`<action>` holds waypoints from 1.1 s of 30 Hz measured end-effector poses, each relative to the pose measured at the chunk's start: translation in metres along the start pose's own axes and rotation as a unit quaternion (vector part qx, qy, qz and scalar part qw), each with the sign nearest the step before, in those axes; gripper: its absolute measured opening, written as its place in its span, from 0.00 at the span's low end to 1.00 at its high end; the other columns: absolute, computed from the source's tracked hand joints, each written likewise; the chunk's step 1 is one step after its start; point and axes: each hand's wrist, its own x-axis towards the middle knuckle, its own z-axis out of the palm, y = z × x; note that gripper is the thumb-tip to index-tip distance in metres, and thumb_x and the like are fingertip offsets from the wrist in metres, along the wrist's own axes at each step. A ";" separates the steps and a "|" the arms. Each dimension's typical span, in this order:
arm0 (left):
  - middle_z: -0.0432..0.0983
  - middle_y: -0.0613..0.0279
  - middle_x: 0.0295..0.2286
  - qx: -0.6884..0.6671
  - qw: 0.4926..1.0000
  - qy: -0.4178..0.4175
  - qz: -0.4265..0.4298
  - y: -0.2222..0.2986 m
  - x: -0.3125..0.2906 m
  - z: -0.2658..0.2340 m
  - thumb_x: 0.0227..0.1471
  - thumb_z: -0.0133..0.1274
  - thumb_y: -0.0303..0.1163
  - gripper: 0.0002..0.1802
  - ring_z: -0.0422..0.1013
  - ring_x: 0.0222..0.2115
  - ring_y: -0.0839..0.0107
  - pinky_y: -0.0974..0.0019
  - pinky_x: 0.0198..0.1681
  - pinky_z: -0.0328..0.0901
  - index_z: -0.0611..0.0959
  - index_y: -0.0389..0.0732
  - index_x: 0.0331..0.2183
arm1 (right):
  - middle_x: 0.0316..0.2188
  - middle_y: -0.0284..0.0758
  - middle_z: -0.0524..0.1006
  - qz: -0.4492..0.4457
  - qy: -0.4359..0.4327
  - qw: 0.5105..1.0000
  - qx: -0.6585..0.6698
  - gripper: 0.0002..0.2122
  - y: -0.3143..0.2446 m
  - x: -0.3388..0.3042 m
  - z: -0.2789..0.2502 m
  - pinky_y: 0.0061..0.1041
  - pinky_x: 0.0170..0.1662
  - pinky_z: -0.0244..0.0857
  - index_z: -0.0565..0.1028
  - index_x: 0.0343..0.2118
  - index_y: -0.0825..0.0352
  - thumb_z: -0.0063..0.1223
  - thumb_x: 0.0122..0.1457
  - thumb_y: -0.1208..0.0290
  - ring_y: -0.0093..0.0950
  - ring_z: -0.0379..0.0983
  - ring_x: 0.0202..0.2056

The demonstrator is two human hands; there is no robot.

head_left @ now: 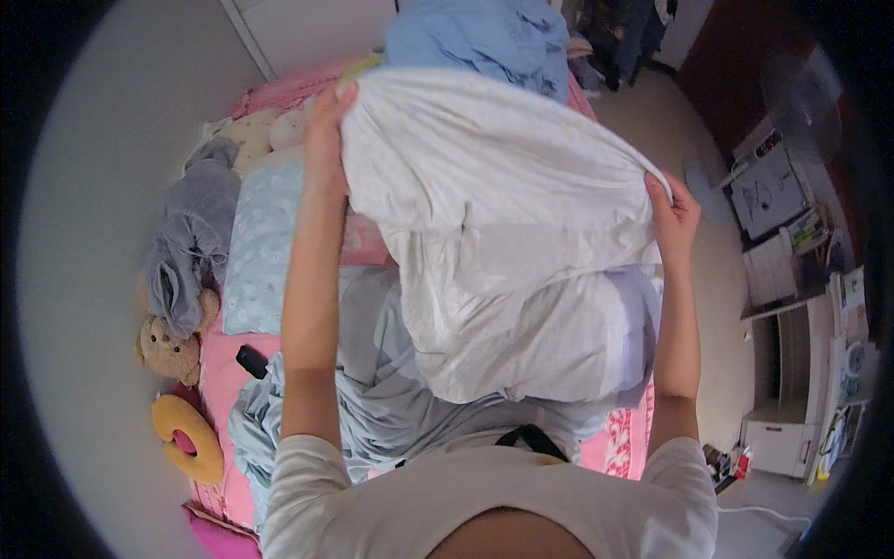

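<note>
Landmark: the pink bed [223, 377]. Along its left side, a teddy bear [170, 354] and a yellow neck pillow [186, 445]. Nearer its middle, a black handheld device [251, 361] lies beside rumpled grey-blue bedding [372, 373]; a careless drag on that bedding could knock or bury it. Left hand [326, 130]: fingers closed on the upper-left edge of a white cloth [503, 158], stretched above the bed. Its lower folds meet the bedding, boundary unclear; lifting might snag both. Right hand [675, 212]: fingers gripping the cloth's right edge; uneven tension could slip this small hold, dropping that side. Beyond the bed's right side, a white cabinet [780, 447]: drawer closed, contents hidden.
</note>
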 end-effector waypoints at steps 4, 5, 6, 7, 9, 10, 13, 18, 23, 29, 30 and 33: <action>0.75 0.61 0.30 -0.032 0.993 -0.014 0.111 0.055 0.024 -0.007 0.52 0.46 0.32 0.09 0.72 0.30 0.74 0.72 0.35 0.66 0.75 0.36 0.31 | 0.26 0.26 0.74 -0.123 0.077 0.989 0.018 0.08 -0.053 0.035 0.021 0.12 0.32 0.58 0.76 0.34 0.69 0.55 0.51 0.73 0.14 0.65 0.28; 0.75 0.62 0.29 -0.012 0.993 -0.012 0.119 0.061 0.015 0.001 0.51 0.47 0.32 0.10 0.71 0.30 0.73 0.71 0.36 0.66 0.76 0.36 0.34 | 0.25 0.25 0.73 -0.127 0.086 0.988 0.031 0.08 -0.056 0.038 0.021 0.12 0.31 0.57 0.76 0.33 0.69 0.54 0.52 0.72 0.13 0.64 0.27; 0.75 0.62 0.29 0.015 0.992 0.027 0.122 0.056 0.007 0.006 0.51 0.47 0.32 0.11 0.71 0.30 0.73 0.70 0.36 0.65 0.76 0.36 0.35 | 0.25 0.25 0.73 -0.103 0.078 0.991 0.042 0.08 -0.053 0.036 0.023 0.12 0.30 0.57 0.76 0.33 0.69 0.54 0.52 0.71 0.13 0.63 0.27; 0.75 0.63 0.29 0.041 0.989 0.067 0.122 0.038 0.000 0.008 0.51 0.47 0.32 0.11 0.70 0.31 0.72 0.70 0.37 0.65 0.76 0.36 0.36 | 0.24 0.24 0.73 -0.078 0.070 0.993 0.050 0.08 -0.046 0.034 0.023 0.12 0.29 0.56 0.76 0.32 0.69 0.54 0.52 0.70 0.13 0.63 0.26; 0.74 0.64 0.30 0.193 0.979 -0.008 0.061 -0.005 -0.011 -0.023 0.50 0.49 0.34 0.14 0.69 0.33 0.72 0.70 0.39 0.63 0.76 0.36 0.38 | 0.23 0.24 0.72 0.009 0.009 0.999 0.035 0.09 -0.026 0.029 0.018 0.12 0.29 0.56 0.75 0.28 0.70 0.55 0.52 0.68 0.12 0.62 0.26; 0.74 0.65 0.30 0.312 0.942 -0.124 -0.006 -0.031 -0.019 -0.052 0.50 0.50 0.36 0.16 0.68 0.34 0.73 0.70 0.39 0.62 0.77 0.37 0.38 | 0.23 0.24 0.72 0.062 -0.034 0.997 0.025 0.09 -0.007 0.023 0.013 0.13 0.29 0.56 0.75 0.28 0.70 0.55 0.51 0.68 0.12 0.62 0.26; 0.74 0.67 0.30 0.538 0.797 -0.246 -0.123 -0.056 -0.044 -0.080 0.46 0.55 0.42 0.18 0.67 0.30 0.75 0.70 0.35 0.61 0.79 0.38 0.34 | 0.22 0.24 0.72 0.167 -0.146 0.975 -0.006 0.09 0.039 0.006 0.000 0.13 0.29 0.57 0.75 0.26 0.70 0.56 0.51 0.68 0.13 0.63 0.25; 0.71 0.69 0.24 0.181 0.972 -0.148 -0.026 0.025 -0.045 -0.112 0.45 0.55 0.39 0.13 0.64 0.24 0.83 0.79 0.28 0.58 0.79 0.39 0.29 | 0.20 0.24 0.72 0.122 -0.200 0.969 0.077 0.08 0.023 -0.017 -0.008 0.14 0.27 0.58 0.75 0.25 0.69 0.57 0.50 0.69 0.14 0.65 0.23; 0.70 0.74 0.23 0.346 0.936 0.057 -0.041 -0.018 -0.044 -0.079 0.50 0.51 0.35 0.09 0.62 0.23 0.84 0.79 0.27 0.57 0.78 0.40 0.26 | 0.22 0.25 0.74 0.195 -0.122 0.959 0.163 0.06 0.032 -0.021 0.014 0.14 0.27 0.59 0.75 0.26 0.69 0.56 0.50 0.70 0.13 0.65 0.24; 0.74 0.64 0.31 0.077 0.967 0.205 -0.130 -0.132 -0.092 -0.065 0.51 0.51 0.36 0.14 0.68 0.32 0.78 0.76 0.36 0.61 0.77 0.35 0.35 | 0.20 0.20 0.68 0.249 -0.143 0.949 0.126 0.06 0.136 -0.073 0.046 0.10 0.26 0.53 0.75 0.25 0.66 0.55 0.52 0.70 0.10 0.59 0.22; 0.74 0.62 0.33 0.057 0.968 0.192 -0.152 -0.147 -0.102 -0.072 0.51 0.51 0.35 0.14 0.68 0.33 0.77 0.75 0.38 0.62 0.77 0.34 0.36 | 0.19 0.20 0.67 0.280 -0.142 0.940 0.136 0.06 0.124 -0.068 0.046 0.10 0.26 0.52 0.74 0.24 0.66 0.55 0.52 0.69 0.10 0.58 0.22; 0.73 0.60 0.36 0.013 0.973 0.181 -0.141 -0.159 -0.115 -0.071 0.51 0.50 0.34 0.15 0.68 0.36 0.74 0.73 0.40 0.62 0.76 0.33 0.38 | 0.19 0.19 0.65 0.309 -0.131 0.930 0.149 0.08 0.114 -0.065 0.040 0.10 0.26 0.51 0.73 0.22 0.67 0.54 0.52 0.69 0.09 0.56 0.22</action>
